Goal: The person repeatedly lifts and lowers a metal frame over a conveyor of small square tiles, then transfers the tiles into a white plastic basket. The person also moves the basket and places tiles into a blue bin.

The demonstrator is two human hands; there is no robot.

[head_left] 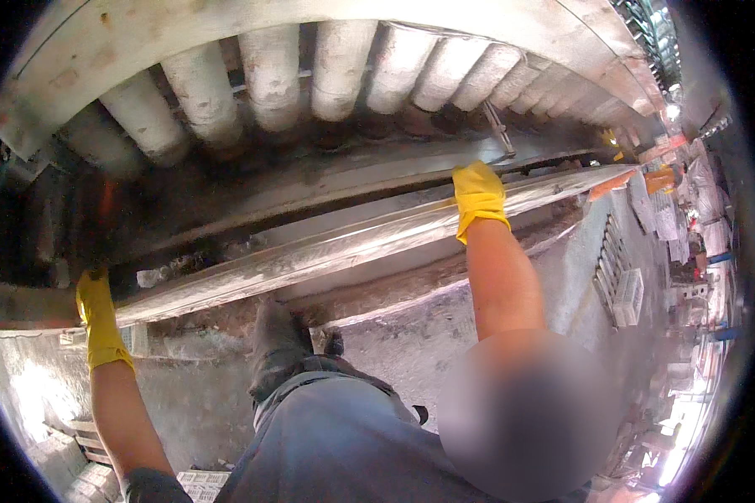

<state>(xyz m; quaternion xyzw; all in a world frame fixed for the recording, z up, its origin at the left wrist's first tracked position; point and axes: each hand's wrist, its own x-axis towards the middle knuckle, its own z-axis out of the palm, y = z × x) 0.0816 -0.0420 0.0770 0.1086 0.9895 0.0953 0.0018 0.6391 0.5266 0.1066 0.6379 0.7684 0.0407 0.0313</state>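
Observation:
My right hand (480, 194), in a yellow glove, is closed above the long pale beam (344, 251). A thin metal tool (500, 132) with a bent rod runs from the top of this fist toward the rollers; its handle is hidden in the glove. At the beam's left end is my left hand (99, 323), also yellow-gloved. Its fingers are curled in shadow against the machine's edge, and what they grip cannot be made out. Past the beam lies a dark trough (310, 189) with a grey strip along it.
A row of thick, pale rollers (268, 80) sits under a curved frame (302, 21) ahead. To the right, a slatted rack (614, 260) and a white crate (627, 298) are on the grey floor (394, 344). Pale blocks (67, 461) are stacked at lower left.

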